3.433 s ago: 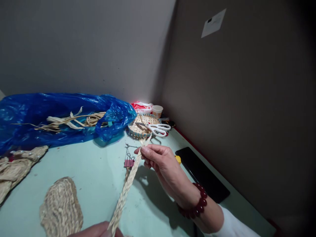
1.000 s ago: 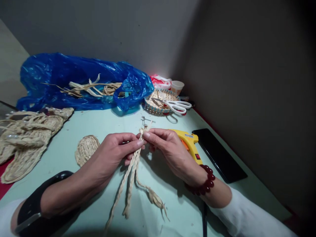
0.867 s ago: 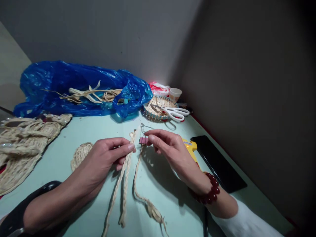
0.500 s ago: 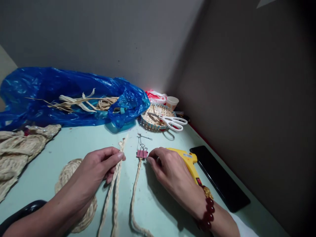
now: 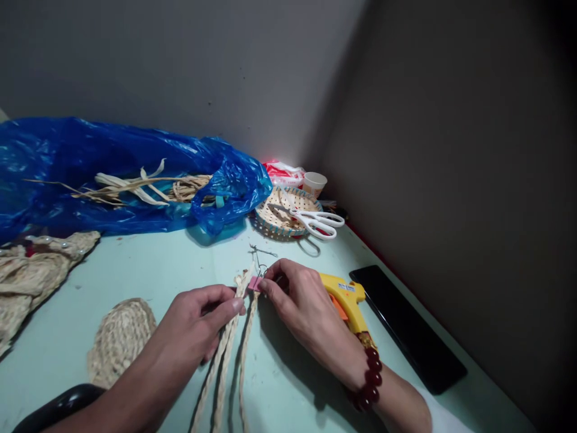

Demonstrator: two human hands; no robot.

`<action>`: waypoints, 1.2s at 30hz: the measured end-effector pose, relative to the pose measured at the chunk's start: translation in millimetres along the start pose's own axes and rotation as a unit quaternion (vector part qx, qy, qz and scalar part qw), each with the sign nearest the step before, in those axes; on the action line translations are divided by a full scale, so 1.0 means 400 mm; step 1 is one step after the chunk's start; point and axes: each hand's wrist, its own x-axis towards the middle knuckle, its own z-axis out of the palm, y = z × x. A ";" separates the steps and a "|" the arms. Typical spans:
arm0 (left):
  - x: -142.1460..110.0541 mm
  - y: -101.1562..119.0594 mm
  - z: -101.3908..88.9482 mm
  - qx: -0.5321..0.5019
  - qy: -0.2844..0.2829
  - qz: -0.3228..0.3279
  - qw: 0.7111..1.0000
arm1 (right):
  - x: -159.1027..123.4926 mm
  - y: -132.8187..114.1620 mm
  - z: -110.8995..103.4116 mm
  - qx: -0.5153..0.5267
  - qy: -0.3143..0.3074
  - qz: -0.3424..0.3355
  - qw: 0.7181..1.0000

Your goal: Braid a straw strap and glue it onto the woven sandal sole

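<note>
Left hand (image 5: pixel 202 317) here, closed in a thumb-and-finger pinch around two braided cords (image 5: pixel 229 340) just below their upper ends, so the tips stand together, right beside the pink binder clip (image 5: pixel 255 283), while the tails run loose toward the wearer. And the right hand (image 5: pixel 306 313), wrist in a dark red beaded bracelet (image 5: pixel 372 379), has thumb and forefinger nearly shut on that clip, the other fingers curled under, apparently to steady it. A third braid (image 5: pixel 246 343) hangs from the clip's lower edge, its end seemingly gripped there. Above, thin wire (image 5: pixel 264 249) meets the clip, probably as its anchor to the desk (image 5: pixel 180 258); the fixing itself is too small to make out.

Over by the right wrist lies the yellow glue gun (image 5: pixel 354 297), handle toward the person, handy for grabbing. Farther back, white-handled scissors (image 5: pixel 303 216) rest across the woven basket (image 5: pixel 273 229), perhaps parked clear of the working spot.
</note>
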 end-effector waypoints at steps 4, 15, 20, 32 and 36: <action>-0.010 0.012 0.014 -0.062 -0.023 -0.014 0.998 | 0.004 -0.003 0.001 0.056 0.002 0.020 0.998; 0.006 -0.011 -0.017 -0.165 -0.004 -0.025 0.986 | 0.044 -0.050 0.000 0.107 -0.027 0.037 0.993; -0.002 -0.008 -0.020 -0.174 0.023 -0.004 0.984 | 0.090 -0.051 0.027 0.164 -0.050 0.078 0.982; -0.004 -0.003 -0.019 -0.165 0.031 0.006 0.986 | 0.110 -0.048 0.010 0.299 -0.145 0.127 0.935; -0.001 -0.005 -0.024 -0.158 0.028 0.014 0.987 | 0.116 -0.039 0.022 0.302 -0.136 0.140 0.933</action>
